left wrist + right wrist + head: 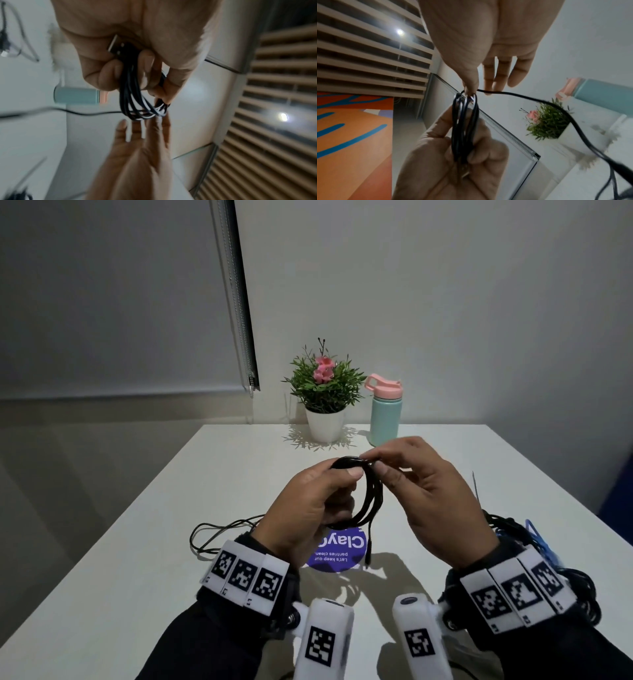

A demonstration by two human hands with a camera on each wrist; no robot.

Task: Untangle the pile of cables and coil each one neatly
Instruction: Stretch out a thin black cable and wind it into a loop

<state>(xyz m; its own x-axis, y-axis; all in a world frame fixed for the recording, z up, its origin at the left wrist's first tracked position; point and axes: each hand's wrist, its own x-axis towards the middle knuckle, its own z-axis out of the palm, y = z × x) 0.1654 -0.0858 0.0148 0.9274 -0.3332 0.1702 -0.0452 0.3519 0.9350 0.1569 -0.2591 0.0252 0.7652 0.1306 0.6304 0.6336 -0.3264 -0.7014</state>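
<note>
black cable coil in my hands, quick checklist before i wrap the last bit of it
1. The left hand grips the black cable coil firmly: ok, fingers curled round the loops.
2. The right hand has the free strand: ok, thumb and forefinger pinch it at the coil's top.
3. Loops lie together: ok, bunched side by side in the right wrist view.
4. The loose tail hangs free: ok, its plug dangles above the round purple sticker.
5. USB plug tucked in: ok, against the left palm.
6. Tail clear of the thin black cable on the white table: cannot tell.
</note>
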